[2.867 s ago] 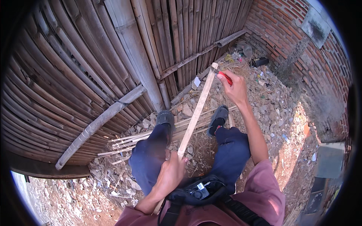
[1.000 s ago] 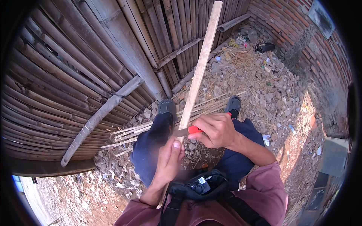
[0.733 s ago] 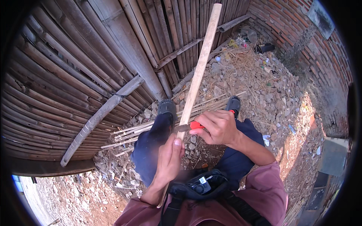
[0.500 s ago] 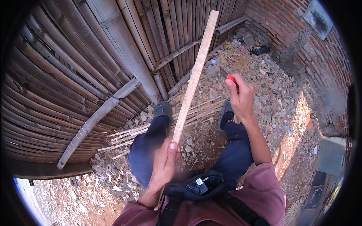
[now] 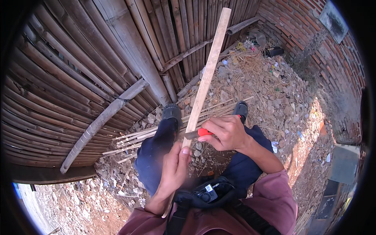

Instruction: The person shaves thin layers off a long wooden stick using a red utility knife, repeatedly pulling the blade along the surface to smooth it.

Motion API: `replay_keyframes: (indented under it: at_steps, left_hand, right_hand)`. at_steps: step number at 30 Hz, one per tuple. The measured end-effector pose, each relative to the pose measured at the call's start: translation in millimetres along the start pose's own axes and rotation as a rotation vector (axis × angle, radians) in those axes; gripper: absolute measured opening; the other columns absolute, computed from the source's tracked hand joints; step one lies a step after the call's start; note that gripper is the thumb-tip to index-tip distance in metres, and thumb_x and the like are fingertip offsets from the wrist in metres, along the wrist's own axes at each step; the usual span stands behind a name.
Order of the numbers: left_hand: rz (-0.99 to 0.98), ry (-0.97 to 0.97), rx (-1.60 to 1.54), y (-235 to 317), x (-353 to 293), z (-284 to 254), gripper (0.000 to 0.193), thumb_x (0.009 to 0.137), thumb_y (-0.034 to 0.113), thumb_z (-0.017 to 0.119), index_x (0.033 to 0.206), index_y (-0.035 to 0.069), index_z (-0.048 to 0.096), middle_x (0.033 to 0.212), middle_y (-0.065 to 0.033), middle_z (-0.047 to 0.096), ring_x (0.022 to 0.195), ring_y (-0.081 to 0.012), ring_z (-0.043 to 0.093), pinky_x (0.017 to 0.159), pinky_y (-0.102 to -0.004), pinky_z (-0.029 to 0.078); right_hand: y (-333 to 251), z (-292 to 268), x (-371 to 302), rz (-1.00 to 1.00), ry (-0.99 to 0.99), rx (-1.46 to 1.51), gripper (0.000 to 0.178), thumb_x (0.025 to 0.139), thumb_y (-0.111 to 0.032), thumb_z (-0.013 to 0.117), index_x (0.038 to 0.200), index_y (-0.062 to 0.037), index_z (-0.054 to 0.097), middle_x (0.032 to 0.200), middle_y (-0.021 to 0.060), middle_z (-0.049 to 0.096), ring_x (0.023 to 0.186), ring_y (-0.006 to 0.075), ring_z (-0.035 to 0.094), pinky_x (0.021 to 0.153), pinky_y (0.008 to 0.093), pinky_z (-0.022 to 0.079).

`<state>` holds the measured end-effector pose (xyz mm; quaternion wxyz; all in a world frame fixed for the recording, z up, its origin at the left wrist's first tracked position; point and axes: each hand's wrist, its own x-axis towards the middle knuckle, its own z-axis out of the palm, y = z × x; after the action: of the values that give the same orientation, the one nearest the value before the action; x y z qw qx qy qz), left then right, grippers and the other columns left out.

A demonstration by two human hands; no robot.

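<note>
A long pale bamboo strip [image 5: 206,74] slants up and away from me, its far end in front of the slatted wall. My left hand [image 5: 175,166] is wrapped round the strip near its lower end, thumb on top. In my right hand [image 5: 226,132] I grip a knife [image 5: 205,132] with a red handle. Its short dark blade lies across the strip just above my left thumb and seems to touch it. The rest of the handle is hidden behind my fingers.
More thin strips [image 5: 133,138] lie on the rubble by my feet. A bamboo-slat wall [image 5: 78,66] with thick poles rises on the left, and a brick wall [image 5: 297,31] on the right. Straw and litter [image 5: 250,58] lie in the far corner. A black bag [image 5: 203,192] hangs at my waist.
My right hand has come down and left, bringing the knife from beside the strip onto it. My left hand and the strip have shifted slightly. My right foot sits a little differently.
</note>
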<state>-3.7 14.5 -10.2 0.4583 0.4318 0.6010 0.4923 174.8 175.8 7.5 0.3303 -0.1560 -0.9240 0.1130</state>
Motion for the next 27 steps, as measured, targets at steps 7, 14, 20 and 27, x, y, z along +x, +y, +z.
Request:
replay_keyframes:
  at_steps: [7,14,20,27]
  left_hand:
    - [0.008,-0.011,0.057,4,0,-1,0.032,0.115,0.025,0.046,0.100,0.000,0.060,0.068,-0.0051,0.059,0.061,-0.0138,0.057,0.058,-0.0324,0.045]
    - [0.075,0.007,0.050,6,-2,2,0.034,0.117,0.026,0.044,0.093,0.005,0.055,0.065,0.0028,0.050,0.053,-0.0044,0.042,0.049,-0.0251,0.033]
    - [0.047,-0.035,0.090,8,-4,2,0.033,0.116,0.024,0.043,0.094,0.004,0.055,0.063,0.0006,0.052,0.054,-0.0055,0.045,0.049,-0.0270,0.035]
    - [0.066,-0.124,0.153,5,-18,1,0.032,0.116,0.023,0.044,0.094,0.002,0.055,0.064,-0.0016,0.053,0.054,-0.0087,0.048,0.051,-0.0289,0.038]
  right_hand:
    - [4,-2,3,-0.018,0.049,-0.028,0.031,0.088,-0.037,0.082,0.087,-0.0085,0.069,0.074,0.0054,0.068,0.061,0.0270,0.069,0.054,0.0369,0.053]
    - [29,-22,16,0.115,0.132,-0.112,0.029,0.094,-0.035,0.077,0.089,-0.0077,0.068,0.073,0.0075,0.067,0.059,0.0281,0.068,0.054,0.0386,0.051]
    - [67,-45,20,0.287,0.253,-0.159,0.030,0.099,-0.035,0.073,0.091,-0.0069,0.068,0.067,0.0094,0.065,0.058,0.0299,0.066,0.054,0.0381,0.047]
    - [146,-75,21,0.555,0.401,-0.192,0.036,0.107,-0.037,0.063,0.097,-0.0034,0.071,0.064,0.0105,0.062,0.056,0.0293,0.061,0.058,0.0394,0.046]
